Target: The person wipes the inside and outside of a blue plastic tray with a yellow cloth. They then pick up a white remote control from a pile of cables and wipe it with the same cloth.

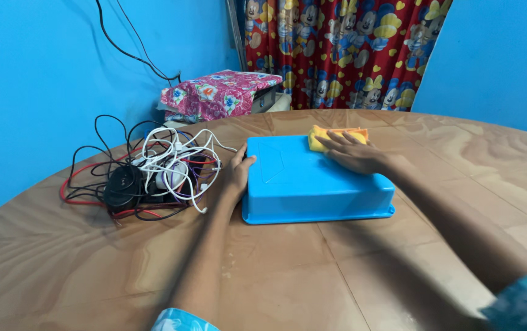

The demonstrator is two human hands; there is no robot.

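- Bright blue walls enclose the room; a red patterned curtain with cartoon figures point(343, 49) hangs at the back, and a large round brown wood-grain bench point(398, 257) fills the lower view.
- An upturned blue rectangular plastic tub point(312, 184) sits on the bench near its centre, base uppermost, long axis running left to right across the view.
- Right hand point(352, 153) lies flat, fingers extended and spread, palm down on a yellow folded cloth point(337, 136). The cloth rests on the tub's upturned base at its far right corner. The hand presses rather than grips; nothing is closed in its fingers.
- Left hand point(236, 175) is set against the tub's left short wall, fingers loosely curled, thumb on the top edge. Whether the fingers hook under the rim cannot be told from this angle.
- Key relation: the cloth is directly beneath the right hand, at the far end of the tub's base; the remaining bare base extends toward the person and to the left. The right hand is the nearer to the cloth; the left only braces.
- Left of the tub, just beside the left hand, lies a tangled heap of black, white and red cables with a black round device point(147, 175).
- A pink floral fabric bundle point(217, 95) sits beyond the bench by the wall.
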